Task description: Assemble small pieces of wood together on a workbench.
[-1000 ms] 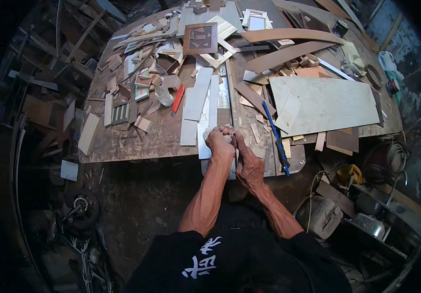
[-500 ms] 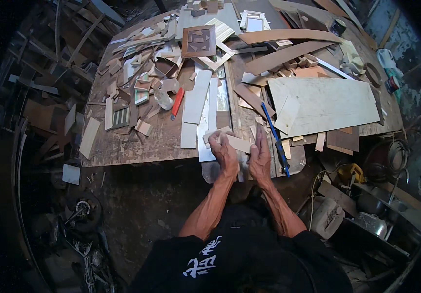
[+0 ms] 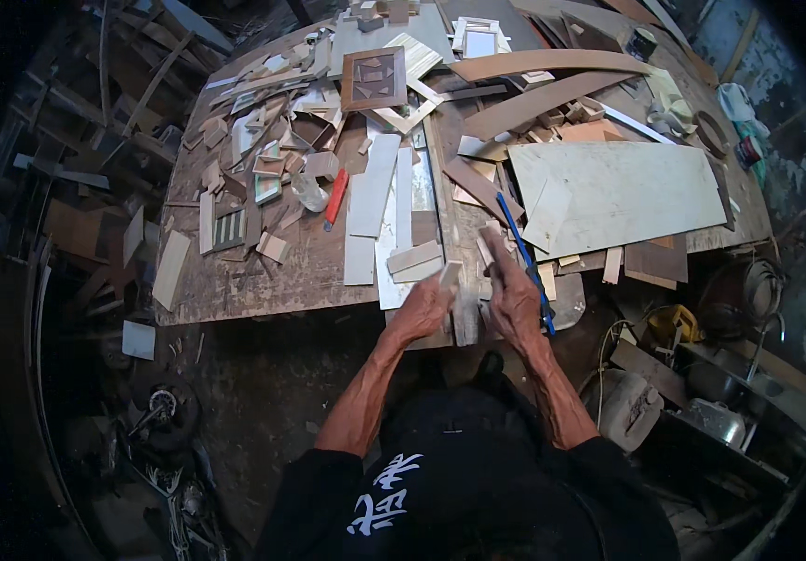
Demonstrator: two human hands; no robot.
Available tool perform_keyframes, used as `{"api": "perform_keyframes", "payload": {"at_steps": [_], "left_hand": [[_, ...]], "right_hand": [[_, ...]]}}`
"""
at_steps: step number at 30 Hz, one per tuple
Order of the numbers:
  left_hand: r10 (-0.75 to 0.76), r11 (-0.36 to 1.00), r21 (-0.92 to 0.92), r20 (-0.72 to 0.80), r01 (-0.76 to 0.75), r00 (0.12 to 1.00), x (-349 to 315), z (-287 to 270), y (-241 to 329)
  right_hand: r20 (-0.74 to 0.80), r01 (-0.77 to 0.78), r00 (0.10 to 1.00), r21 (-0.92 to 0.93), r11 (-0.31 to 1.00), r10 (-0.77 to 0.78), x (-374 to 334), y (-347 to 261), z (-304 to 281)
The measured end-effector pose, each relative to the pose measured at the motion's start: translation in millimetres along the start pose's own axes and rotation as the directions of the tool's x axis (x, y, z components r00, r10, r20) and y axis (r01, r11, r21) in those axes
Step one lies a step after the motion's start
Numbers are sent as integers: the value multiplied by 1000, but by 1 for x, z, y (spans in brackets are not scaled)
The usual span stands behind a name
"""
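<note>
In the head view, the left hand (image 3: 424, 308) grips a small wooden block (image 3: 450, 274), which pokes up from its fingers. Just beyond that grip lie two pale wood pieces (image 3: 414, 255). To its right, the right hand (image 3: 515, 304) is unclenched, fingers outstretched, beside a blue rod (image 3: 511, 222).

From head height, on the near side of the table (image 3: 230, 294), we're looking steeply down and forward across it, close in, with left hand (image 3: 420, 310) and right hand (image 3: 515, 304) mid-view by its near edge; the wide fisheye sweeps in shirt (image 3: 487, 496) and floor (image 3: 277, 393) this side of it, wall (image 3: 792, 168) beyond its right.
</note>
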State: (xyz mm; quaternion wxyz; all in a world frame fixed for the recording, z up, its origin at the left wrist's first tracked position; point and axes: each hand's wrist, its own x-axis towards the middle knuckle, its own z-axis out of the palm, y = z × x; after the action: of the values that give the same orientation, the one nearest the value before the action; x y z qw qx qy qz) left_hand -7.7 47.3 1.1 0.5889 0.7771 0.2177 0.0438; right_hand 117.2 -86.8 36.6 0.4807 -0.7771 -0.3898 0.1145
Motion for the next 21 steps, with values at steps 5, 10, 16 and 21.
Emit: {"api": "perform_keyframes", "payload": {"at_steps": [5,10,16,21], "left_hand": [[90,961,274,-228,-25,970,7,10,9],[278,863,479,-183,-161,943,5,16,2],[311,817,539,-113,-204,944,0,23,10],[241,809,576,-138,-120,961,0,21,7]], "right_hand": [[143,-29,988,-150,988,51,-22,-19,1],[205,-76,974,-124,989,100,-16,-15,6],[275,-142,948,-92,986,162,-4,-8,-6],[336,-233,911,-63,971,240,-18,-23,-12]]}}
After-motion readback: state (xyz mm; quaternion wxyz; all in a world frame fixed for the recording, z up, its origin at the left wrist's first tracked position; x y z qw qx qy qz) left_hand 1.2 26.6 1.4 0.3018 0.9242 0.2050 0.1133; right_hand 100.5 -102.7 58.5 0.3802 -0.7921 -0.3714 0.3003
